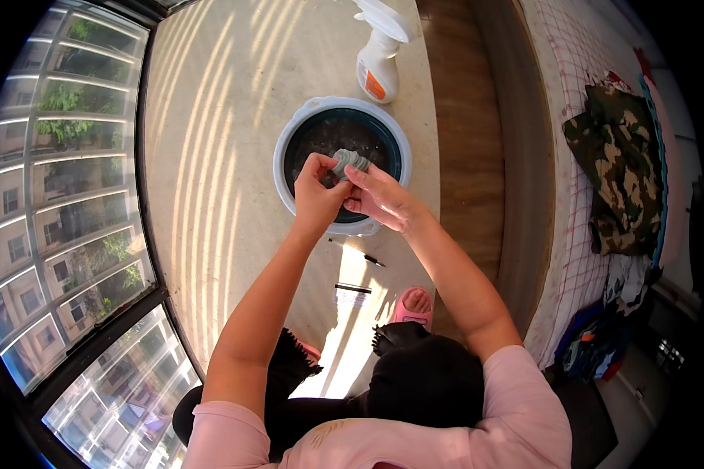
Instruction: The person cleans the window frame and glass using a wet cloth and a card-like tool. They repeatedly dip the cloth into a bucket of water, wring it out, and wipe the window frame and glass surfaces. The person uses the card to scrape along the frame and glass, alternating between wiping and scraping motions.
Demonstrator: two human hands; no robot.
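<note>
Over a round basin with a pale rim (pixel 280 160) and dark inside, both hands hold a small grey-green ribbed piece of knitted fabric (pixel 351 160), bunched up like a sock. My left hand (pixel 318 194) pinches its left and lower edge between thumb and fingers. On the other side, my right hand (pixel 379 194) grips it with the thumb on top and the fingers curled underneath. Dark water (pixel 332 131) with some bubbles shows in the basin beyond the fabric. The near part of the water is hidden by my hands.
A white spray bottle (pixel 378 70) stands just behind the basin. On the floor nearer me lie a black pen (pixel 374 260) and a dark-edged flat item (pixel 353 288), near my pink sandal (pixel 412 306). A barred window (pixel 78 164) borders the left; camouflage clothing (pixel 621 168) lies at right.
</note>
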